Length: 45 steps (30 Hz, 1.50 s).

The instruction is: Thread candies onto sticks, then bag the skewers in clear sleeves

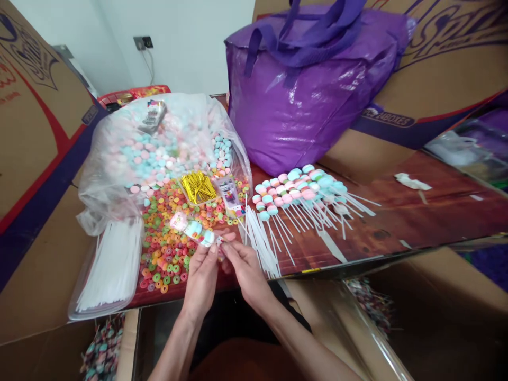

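Note:
My left hand pinches a candy skewer that carries three pastel marshmallow-like sweets in pink, white and blue, pointing up and left. My right hand meets it at the skewer's near end, fingers closed on the stick or a small sweet there; what exactly they grip is hidden. Both hands hover over the front edge of the brown table, above a heap of colourful ring sweets. Loose white sticks lie just right of my right hand.
A pile of finished skewers lies mid-table. A clear bag of pastel sweets sits at the back left, with gold twist ties in front. A packet of white sticks lies at left. A purple bag and cardboard boxes stand behind.

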Motion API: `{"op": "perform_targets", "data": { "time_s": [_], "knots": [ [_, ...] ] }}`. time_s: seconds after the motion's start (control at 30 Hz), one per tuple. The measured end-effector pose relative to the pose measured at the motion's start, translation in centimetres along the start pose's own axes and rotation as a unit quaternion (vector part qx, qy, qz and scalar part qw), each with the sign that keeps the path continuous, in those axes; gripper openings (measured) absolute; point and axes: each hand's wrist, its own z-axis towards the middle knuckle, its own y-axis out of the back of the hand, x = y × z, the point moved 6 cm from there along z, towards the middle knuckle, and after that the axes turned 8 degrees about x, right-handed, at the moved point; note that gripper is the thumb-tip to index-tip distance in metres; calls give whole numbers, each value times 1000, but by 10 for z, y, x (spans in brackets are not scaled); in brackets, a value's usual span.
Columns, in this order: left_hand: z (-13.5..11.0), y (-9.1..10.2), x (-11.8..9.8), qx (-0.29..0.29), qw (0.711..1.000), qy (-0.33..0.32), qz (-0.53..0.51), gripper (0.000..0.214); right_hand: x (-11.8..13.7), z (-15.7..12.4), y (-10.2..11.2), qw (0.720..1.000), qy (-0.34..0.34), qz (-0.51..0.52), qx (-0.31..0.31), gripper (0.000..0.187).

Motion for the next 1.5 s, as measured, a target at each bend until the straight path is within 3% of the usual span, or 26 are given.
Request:
{"op": "perform_targets", "data": {
  "time_s": [0.07,0.1,0.2,0.23,0.3,0.4,0.5,0.6,0.7,0.83,0.97,1.07,1.17,1.3,1.5],
  "knots": [
    [-3,5,-11,26,1000,2,-3,25,-3,7,-14,994,-55,74,57,38],
    [-4,9,-16,32,999,-1,-8,25,-2,11,-22,988,-78,74,115,38],
    [-5,26,-35,2,997,-65,-35,22,16,29,-30,953,-70,-119,271,32],
    [-5,32,-40,-19,995,-90,-44,21,27,42,-27,936,-28,-229,267,30],
    [-4,41,-44,-60,991,-111,-51,19,53,78,-13,892,65,-423,143,29],
    [-2,48,-37,-88,993,-64,-52,20,74,130,-12,806,138,-575,28,23],
    [-1,52,-29,-95,993,-30,-57,21,69,171,-24,729,168,-661,58,24],
    [0,54,-25,-95,993,-33,-62,23,60,189,-30,695,219,-677,99,26],
    [3,54,-23,-97,991,-39,-83,25,58,191,-26,714,263,-639,111,27],
    [7,56,-21,-101,988,-60,-102,26,66,185,-12,817,297,-489,63,16],
    [8,55,-19,-102,989,-51,-90,26,65,176,3,929,239,-283,13,10],
    [9,52,-19,-107,990,-39,-79,27,59,156,7,977,171,-130,9,12],
    [11,46,-17,-113,992,-38,-46,31,51,117,1,994,104,7,25,10],
    [10,35,-10,-126,991,-52,9,34,33,57,-9,991,50,117,36,27],
    [6,13,3,-85,994,-62,25,27,4,10,3,988,80,90,-97,15]
  ]
}}
